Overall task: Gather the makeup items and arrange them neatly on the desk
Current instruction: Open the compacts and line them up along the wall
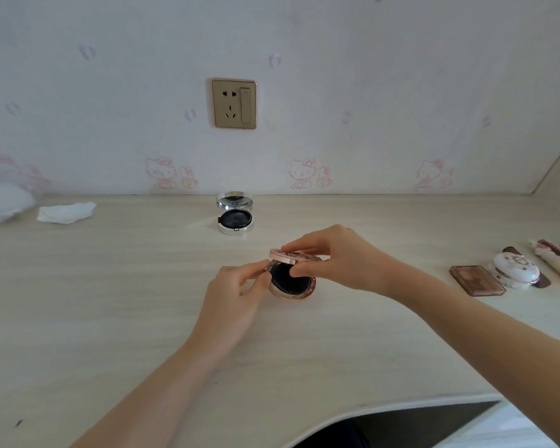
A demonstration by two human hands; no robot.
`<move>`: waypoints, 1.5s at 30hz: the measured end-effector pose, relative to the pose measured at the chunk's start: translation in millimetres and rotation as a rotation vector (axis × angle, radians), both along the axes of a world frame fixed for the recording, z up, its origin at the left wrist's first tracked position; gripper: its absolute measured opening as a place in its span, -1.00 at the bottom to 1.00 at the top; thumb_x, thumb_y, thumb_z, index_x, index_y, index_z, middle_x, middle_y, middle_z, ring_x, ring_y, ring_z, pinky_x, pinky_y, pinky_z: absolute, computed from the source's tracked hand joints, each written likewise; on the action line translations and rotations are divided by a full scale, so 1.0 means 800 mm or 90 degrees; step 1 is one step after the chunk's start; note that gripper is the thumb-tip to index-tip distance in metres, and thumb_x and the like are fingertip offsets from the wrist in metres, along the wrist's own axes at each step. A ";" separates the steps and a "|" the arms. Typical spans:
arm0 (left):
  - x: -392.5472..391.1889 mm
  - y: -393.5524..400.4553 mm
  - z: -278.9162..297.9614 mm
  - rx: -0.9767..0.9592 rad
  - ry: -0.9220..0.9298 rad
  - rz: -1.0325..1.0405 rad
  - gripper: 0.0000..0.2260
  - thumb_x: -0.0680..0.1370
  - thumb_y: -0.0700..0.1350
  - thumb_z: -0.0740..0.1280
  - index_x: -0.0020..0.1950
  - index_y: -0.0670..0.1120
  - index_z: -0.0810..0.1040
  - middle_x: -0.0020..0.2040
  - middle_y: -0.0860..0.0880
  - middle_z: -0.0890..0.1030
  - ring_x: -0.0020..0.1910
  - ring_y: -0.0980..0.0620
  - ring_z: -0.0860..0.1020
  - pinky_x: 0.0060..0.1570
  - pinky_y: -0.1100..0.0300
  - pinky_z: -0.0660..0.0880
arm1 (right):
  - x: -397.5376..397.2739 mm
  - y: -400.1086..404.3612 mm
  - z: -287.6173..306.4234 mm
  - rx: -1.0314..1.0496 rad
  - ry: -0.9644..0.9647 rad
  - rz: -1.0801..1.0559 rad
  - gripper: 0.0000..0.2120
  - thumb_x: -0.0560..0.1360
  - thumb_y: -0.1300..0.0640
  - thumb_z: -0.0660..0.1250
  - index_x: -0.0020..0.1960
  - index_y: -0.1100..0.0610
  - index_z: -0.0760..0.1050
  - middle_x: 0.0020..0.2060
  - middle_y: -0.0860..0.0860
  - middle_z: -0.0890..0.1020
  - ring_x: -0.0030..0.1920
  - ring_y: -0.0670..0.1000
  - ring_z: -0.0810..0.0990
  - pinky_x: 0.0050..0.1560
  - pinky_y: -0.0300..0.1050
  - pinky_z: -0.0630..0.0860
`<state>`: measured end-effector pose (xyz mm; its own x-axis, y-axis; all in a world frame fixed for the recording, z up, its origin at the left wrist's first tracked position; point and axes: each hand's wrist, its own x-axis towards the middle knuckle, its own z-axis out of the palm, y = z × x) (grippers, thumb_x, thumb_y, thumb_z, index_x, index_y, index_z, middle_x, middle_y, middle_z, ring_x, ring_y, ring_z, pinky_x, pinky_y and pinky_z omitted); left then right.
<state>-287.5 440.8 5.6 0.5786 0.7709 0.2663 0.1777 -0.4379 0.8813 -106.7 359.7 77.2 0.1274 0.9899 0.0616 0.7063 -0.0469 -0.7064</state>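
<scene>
I have a rose-gold compact [291,279] in both hands, held just above the middle of the desk [110,302], a little nearer the front edge than the back. My left hand [236,295] pinches the rim of its base with curled fingertips; my right hand [333,260] pinches the lid, fingers over the top edge and thumb under it, against the dark puff inside. The lid stands partly open. I judge this thing light and rigid, with a glossy shell that could slip and a hinge that won't like twisting, so I'd hold it by the rim on opposite sides and press the lid straight down to shut it, keeping my thumb clear first. Toward the back edge, near the wall, a silver compact [235,213] sits open with its mirror upright. Toward the right edge lie a brown eyeshadow palette [476,280], a white round case [516,270] just beside it, and some pink sticks [555,261] beyond, whose exact kind I can't make out. Near the back left corner is a crumpled tissue [66,212], and past it something white and blurred. A gold wall socket [234,103] sits above the silver compact.
</scene>
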 end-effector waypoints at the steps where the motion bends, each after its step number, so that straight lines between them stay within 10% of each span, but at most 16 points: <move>1: -0.001 0.000 -0.001 0.019 0.024 0.010 -0.75 0.57 -0.05 0.30 0.15 0.26 0.59 0.05 0.25 0.63 0.19 0.24 0.50 0.17 0.27 0.42 | 0.001 0.001 -0.005 0.003 0.002 -0.005 -0.70 0.40 0.08 0.48 0.11 -0.11 0.62 -0.01 -0.22 0.67 0.05 -0.29 0.59 0.18 -0.25 0.50; 5: -0.001 -0.006 -0.005 0.087 0.088 0.015 -0.73 0.47 0.05 0.36 0.06 0.43 0.50 -0.07 0.38 0.51 0.17 0.44 0.29 0.01 0.65 0.18 | 0.004 0.006 -0.022 0.007 -0.008 -0.015 -0.70 0.41 0.04 0.47 0.13 -0.12 0.60 -0.03 -0.29 0.64 0.04 -0.34 0.57 0.08 -0.43 0.47; 18: 0.002 -0.019 -0.021 0.340 0.239 0.003 -0.59 0.50 0.04 0.38 0.34 0.02 0.51 0.32 0.11 0.51 0.36 0.00 0.35 0.35 0.13 0.30 | 0.002 0.001 -0.042 -0.003 -0.041 0.002 -0.73 0.51 0.01 0.35 0.20 -0.08 0.57 0.11 -0.18 0.64 0.14 -0.24 0.55 0.22 -0.25 0.46; 23: 0.001 -0.020 -0.019 0.328 0.239 0.006 -0.64 0.53 0.09 0.33 0.30 0.04 0.54 0.32 0.17 0.50 0.35 0.02 0.35 0.34 0.20 0.29 | 0.002 0.006 -0.037 -0.012 -0.075 0.010 -0.74 0.54 -0.03 0.27 0.19 -0.09 0.58 0.08 -0.21 0.65 0.04 -0.35 0.52 0.03 -0.54 0.40; 32: 0.004 -0.017 -0.023 0.310 0.237 0.003 -0.61 0.53 0.06 0.34 0.32 -0.02 0.53 0.34 0.09 0.49 0.33 0.09 0.35 0.32 0.30 0.22 | 0.007 0.034 -0.020 -0.051 -0.071 -0.020 -0.69 0.58 -0.02 0.19 0.01 0.17 0.60 -0.22 0.04 0.62 -0.26 -0.10 0.47 -0.20 -0.22 0.37; 36: 0.003 -0.016 -0.026 0.304 0.234 0.001 -0.61 0.53 0.07 0.33 0.33 -0.01 0.52 0.35 0.10 0.48 0.34 0.13 0.33 0.33 0.36 0.17 | 0.011 0.039 -0.019 -0.073 -0.068 -0.016 -0.60 0.57 -0.03 0.18 0.02 0.31 0.53 -0.04 0.24 0.61 -0.18 0.10 0.50 -0.02 0.09 0.50; 45: 0.002 -0.018 -0.025 0.287 0.204 0.001 -0.60 0.53 0.08 0.33 0.36 0.03 0.48 0.36 0.18 0.44 0.34 0.21 0.31 0.28 0.48 0.11 | 0.016 0.017 -0.036 -0.048 -0.015 -0.068 -0.57 0.56 -0.11 0.22 0.39 -0.01 0.37 0.25 -0.07 0.55 0.27 -0.08 0.49 0.32 -0.07 0.40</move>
